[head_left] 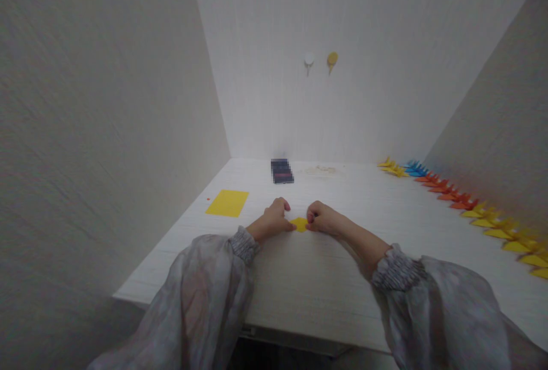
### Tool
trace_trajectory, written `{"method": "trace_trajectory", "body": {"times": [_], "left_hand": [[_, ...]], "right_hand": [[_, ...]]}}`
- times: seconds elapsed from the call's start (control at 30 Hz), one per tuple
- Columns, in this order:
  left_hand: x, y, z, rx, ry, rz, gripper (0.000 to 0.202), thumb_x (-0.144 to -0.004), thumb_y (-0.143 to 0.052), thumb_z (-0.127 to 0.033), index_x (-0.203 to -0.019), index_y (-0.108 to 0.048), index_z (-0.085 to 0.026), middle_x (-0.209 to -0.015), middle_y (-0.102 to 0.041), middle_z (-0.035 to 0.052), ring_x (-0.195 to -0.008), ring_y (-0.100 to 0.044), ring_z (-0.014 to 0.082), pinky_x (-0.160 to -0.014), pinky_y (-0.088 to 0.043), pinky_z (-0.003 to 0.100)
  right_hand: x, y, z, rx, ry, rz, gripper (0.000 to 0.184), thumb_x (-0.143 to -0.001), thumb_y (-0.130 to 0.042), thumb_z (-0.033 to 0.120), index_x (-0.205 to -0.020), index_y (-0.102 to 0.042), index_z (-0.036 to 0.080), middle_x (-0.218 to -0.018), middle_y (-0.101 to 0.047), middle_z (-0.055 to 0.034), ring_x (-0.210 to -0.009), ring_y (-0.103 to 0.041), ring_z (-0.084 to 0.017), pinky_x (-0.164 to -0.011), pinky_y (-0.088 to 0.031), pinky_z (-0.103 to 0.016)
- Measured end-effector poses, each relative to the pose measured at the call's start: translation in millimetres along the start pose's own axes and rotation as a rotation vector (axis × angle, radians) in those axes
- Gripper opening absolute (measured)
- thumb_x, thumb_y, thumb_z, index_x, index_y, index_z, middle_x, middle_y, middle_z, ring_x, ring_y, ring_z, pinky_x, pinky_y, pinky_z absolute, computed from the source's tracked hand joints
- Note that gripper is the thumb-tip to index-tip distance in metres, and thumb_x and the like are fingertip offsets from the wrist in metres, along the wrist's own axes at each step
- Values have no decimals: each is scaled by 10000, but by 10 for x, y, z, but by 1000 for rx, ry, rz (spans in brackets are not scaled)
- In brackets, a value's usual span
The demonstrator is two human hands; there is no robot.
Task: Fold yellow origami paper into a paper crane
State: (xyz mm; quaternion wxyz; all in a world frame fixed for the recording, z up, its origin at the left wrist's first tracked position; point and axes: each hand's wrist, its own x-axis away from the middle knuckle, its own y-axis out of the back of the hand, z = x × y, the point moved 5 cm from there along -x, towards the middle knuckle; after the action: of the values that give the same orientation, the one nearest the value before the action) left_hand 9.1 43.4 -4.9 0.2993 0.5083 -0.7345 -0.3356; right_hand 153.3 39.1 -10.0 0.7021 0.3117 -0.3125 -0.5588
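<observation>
Our left hand point(277, 217), loosely open, thumbs small paper point(301, 224), likely steadying it; right hand point(324, 218) pinches it, right of yellow sheet point(228, 203).

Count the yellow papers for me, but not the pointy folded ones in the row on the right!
2: a flat sheet on the table beyond the left hand, and a small folded piece between both hands. More could hide under the sheet.

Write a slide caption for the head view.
Left hand and right hand handle small yellow paper; folded figures line the table at right.
</observation>
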Motion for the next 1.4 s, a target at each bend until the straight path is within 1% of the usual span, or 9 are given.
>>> {"method": "trace_trajectory", "body": {"times": [0.13,0.33,0.5,0.67,0.9,1.0,1.13,1.3,1.4], "left_hand": [[24,24,-18,-3,-21,-1,476,-525,-649,-275,-937,-433,-177,-837,-458,1,-711,-455,125,-613,-363,223],[72,41,-79,5,-95,18,336,-565,-622,-222,-883,-530,-168,-907,-451,18,-765,-452,126,-693,-376,237],[61,50,-116,36,-137,18,371,-572,-610,-192,-939,-560,-167,-935,-455,29,-763,-456,128,-713,-379,251],[39,81,-134,56,-197,-3,281,-593,-585,-180,-873,-588,-156,-894,-467,29,-742,-446,126,-705,-380,258],[14,108,-124,51,-365,-146,191,-623,-558,-159,-813,-580,-156,-856,-488,37,-806,-450,145,-755,-381,270],[10,120,-108,31,-368,-195,189,-626,-572,-169,-815,-579,-170,-873,-489,37,-833,-448,153,-769,-378,275],[17,116,-96,34,-339,-168,159,-648,-556,-196,-801,-579,-159,-812,-498,25,-703,-464,121,-672,-393,243],[35,85,-134,40,-389,-90,121,-687,-485,-172,-747,-587,-147,-702,-552,10,-633,-477,108,-616,-378,225],[40,78,-136,25,-404,-101,134,-686,-474,-162,-750,-591,-147,-699,-567,9,-632,-481,108,-604,-374,221]], "right_hand": [[32,11,20,-22,-12,19,81,-531,-580,81,-573,-571,150,-525,-492,35,-507,-434,-76,-461,-310,-184],[89,31,-3,-120,40,-18,283,-533,-541,41,-787,-594,155,-769,-551,-6,-658,-488,-105,-538,-365,-190],[93,31,30,-73,96,-104,368,-578,-596,151,-945,-580,169,-917,-554,-44,-820,-505,-150,-686,-376,-246],[157,51,156,108,30,-142,139,-629,-571,214,-761,-598,178,-754,-578,-23,-697,-504,-145,-612,-340,-251],[177,57,173,64,54,-152,107,-663,-550,237,-736,-582,167,-639,-588,-9,-599,-502,-119,-569,-327,-236],[145,59,137,12,62,-144,124,-697,-486,208,-686,-602,165,-631,-608,-18,-577,-510,-112,-547,-339,-226],[122,24,87,-102,62,-83,119,-652,-510,189,-689,-618,153,-605,-612,-13,-557,-518,-113,-509,-349,-212],[137,-51,128,-105,230,-6,90,-628,-548,191,-665,-625,165,-563,-561,20,-531,-484,-93,-495,-347,-198],[136,-62,123,-233,266,16,115,-620,-569,165,-731,-598,156,-579,-547,30,-534,-487,-83,-499,-366,-189]]}}
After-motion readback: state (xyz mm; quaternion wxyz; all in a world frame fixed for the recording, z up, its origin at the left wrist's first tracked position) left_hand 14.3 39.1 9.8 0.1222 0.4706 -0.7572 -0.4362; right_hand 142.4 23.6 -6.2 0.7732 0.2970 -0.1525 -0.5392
